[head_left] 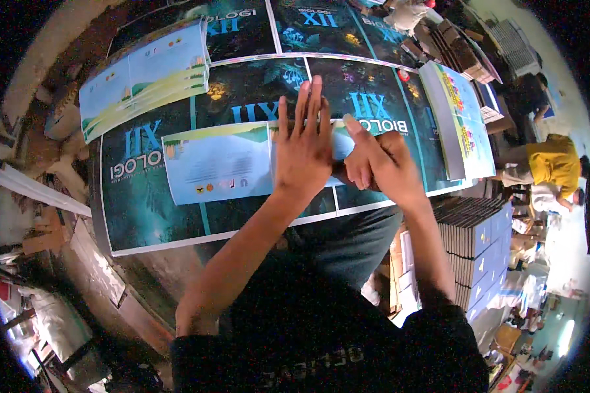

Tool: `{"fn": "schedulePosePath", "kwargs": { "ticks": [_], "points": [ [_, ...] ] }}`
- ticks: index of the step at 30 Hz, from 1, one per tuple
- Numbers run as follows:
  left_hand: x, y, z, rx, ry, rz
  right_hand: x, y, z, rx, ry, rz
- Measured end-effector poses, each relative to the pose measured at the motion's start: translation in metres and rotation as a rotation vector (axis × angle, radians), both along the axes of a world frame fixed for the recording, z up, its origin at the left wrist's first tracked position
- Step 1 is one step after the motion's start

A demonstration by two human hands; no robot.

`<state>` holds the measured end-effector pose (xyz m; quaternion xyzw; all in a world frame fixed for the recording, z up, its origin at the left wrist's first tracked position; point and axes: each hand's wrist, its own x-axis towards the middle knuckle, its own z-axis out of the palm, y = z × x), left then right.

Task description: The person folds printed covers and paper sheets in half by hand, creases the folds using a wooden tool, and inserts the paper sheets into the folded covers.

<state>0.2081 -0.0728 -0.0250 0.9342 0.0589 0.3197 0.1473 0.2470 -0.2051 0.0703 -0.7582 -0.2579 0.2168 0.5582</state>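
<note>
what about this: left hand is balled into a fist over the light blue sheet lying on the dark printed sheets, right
No, the fist is wrong: in the head view, the left hand is stretched out open. It is over the light blue sheet, which does lie on the dark printed sheets.

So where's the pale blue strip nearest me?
In the head view, the pale blue strip lies left of centre on the dark printed sheets, partly hidden by your left hand.
</note>
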Motion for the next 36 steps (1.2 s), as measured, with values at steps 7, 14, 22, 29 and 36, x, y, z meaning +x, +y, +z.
{"fn": "schedulePosePath", "kwargs": {
  "ticks": [7,14,22,29,36],
  "points": [
    [0.003,-0.001,0.000,0.070,0.063,0.081,-0.009,-0.040,0.028,0.070,-0.164,-0.178],
    [-0.007,0.005,0.005,-0.013,0.049,0.026,-0.005,-0.022,-0.011,-0.107,-0.061,-0.014],
    [-0.009,0.004,0.006,-0.165,-0.073,-0.040,-0.004,-0.018,-0.003,-0.067,-0.087,0.052],
    [-0.018,0.009,-0.007,-0.434,-0.291,-0.183,-0.064,0.058,0.044,0.227,-0.259,0.138],
    [-0.004,-0.005,-0.009,-0.336,-0.692,-0.172,-0.081,0.123,-0.078,-0.526,-1.468,-0.405]
  ]
}}
